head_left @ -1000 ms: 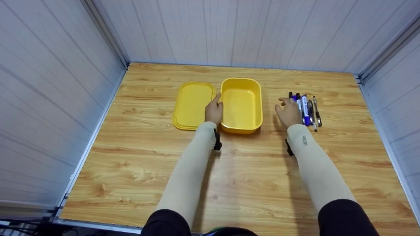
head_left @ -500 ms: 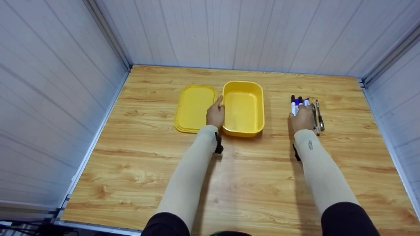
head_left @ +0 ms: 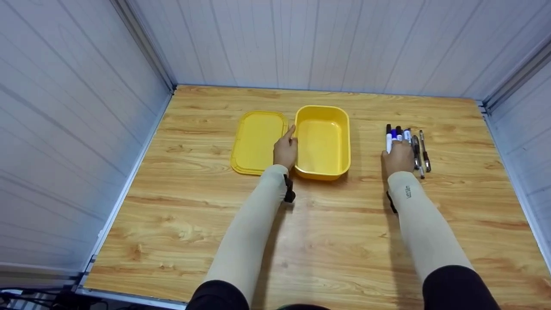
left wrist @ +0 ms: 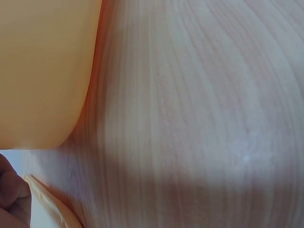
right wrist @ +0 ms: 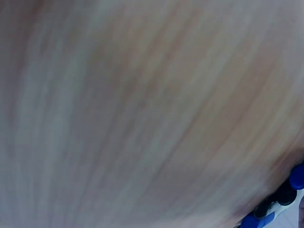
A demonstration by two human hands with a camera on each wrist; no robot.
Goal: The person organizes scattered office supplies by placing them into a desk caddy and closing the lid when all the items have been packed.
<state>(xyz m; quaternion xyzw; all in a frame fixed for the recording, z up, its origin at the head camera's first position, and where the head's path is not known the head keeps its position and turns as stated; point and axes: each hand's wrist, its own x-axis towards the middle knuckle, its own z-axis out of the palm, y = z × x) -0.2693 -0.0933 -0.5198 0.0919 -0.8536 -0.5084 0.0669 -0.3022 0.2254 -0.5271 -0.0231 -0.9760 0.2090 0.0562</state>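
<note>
Wood-grain table (head_left: 335,241), pale panel walls (head_left: 258,43). Your left hand (head_left: 285,153) lies along left side of box (head_left: 323,146), index straight; lid (head_left: 259,142) just left. Your right hand (head_left: 398,157) over markers (head_left: 394,135), right of box; fingers hidden, can't tell if pinching. Pens (head_left: 416,150) just beside.

Lid (head_left: 255,142): on the desk (head_left: 335,241), left of the box, just beside it
Box (head_left: 323,148): on the desk, between the lid and the markers
Left hand (head_left: 285,151): at the box's left side, over the lid's right edge
Markers (head_left: 388,142): on the desk, right of the box and apart from it, side by side
Right hand (head_left: 398,158): over the markers' near ends
Pens (head_left: 425,154): on the desk, just right of the right hand
Back wall (head_left: 310,43): behind the desk
Side walls (head_left: 73,142): left and right of the desk
</note>
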